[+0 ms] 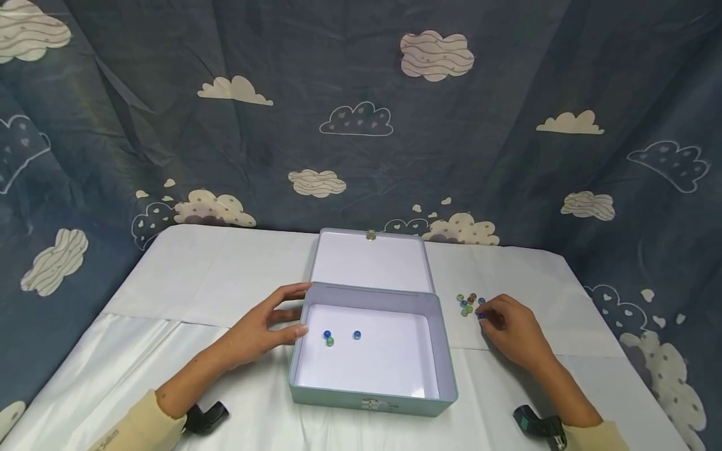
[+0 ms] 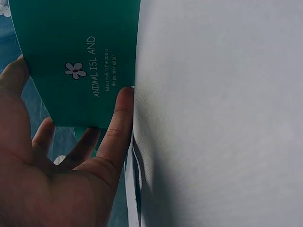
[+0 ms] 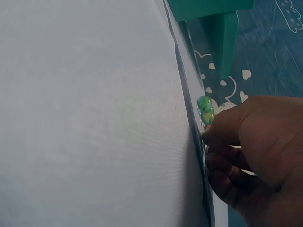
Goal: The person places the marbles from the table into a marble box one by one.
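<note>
A tin box (image 1: 375,401), green outside and pale inside, stands on the table with its hinged lid (image 1: 370,260) laid back. Two blue marbles and a green marble (image 1: 330,342) lie on its floor, left of the middle. My left hand (image 1: 271,322) rests with spread, fairly straight fingers against the box's left side; its fingertips touch the printed green wall (image 2: 99,28) in the left wrist view. To the right of the box, my right hand (image 1: 513,329) pinches a dark blue marble (image 1: 481,316) at its curled fingertips, beside a cluster of marbles (image 1: 464,304).
A white cloth (image 1: 225,275) covers the table, with a fold line across it. Behind hangs a dark blue curtain (image 1: 361,75) with cloud prints. Green and yellowish marbles (image 3: 206,111) show beyond the right fingertips in the right wrist view.
</note>
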Available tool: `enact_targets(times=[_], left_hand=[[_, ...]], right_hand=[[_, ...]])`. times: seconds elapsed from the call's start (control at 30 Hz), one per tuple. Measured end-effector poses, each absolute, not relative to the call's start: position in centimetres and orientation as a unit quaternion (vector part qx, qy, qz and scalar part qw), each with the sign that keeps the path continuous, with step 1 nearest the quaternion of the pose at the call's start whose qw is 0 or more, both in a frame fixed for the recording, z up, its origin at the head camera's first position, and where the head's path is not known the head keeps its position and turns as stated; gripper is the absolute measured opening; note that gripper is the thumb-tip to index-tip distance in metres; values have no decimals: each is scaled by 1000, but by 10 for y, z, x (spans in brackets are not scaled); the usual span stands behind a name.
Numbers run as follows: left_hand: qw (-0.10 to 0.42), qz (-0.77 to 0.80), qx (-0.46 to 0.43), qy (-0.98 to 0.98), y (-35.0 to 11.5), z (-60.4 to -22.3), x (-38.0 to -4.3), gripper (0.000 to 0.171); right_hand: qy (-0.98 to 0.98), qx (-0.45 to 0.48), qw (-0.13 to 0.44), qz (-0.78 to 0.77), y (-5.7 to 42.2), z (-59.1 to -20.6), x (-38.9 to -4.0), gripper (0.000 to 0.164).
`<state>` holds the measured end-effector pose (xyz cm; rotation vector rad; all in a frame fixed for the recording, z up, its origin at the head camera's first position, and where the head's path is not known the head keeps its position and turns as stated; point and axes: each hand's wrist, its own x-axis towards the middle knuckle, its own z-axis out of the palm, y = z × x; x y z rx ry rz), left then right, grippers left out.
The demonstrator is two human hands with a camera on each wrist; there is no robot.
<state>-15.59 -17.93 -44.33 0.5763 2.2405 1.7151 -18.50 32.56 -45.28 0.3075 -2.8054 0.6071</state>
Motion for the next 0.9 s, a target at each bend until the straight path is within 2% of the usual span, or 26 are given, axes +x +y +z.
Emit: enact_targets(times=[0.17,0.43,0.9], left_hand=[[129,590,201,771,-179,-445,-156,77],[129,588,204,772,-179,-445,-156,77],[131,593,200,769,-179,-443,-156,77]], right_hand=[[-965,93,126,211,324,-455,-184,22],[-958,93,163,219,319,-450,-181,23],[-917,200,209,276,294,-421,-169,31]])
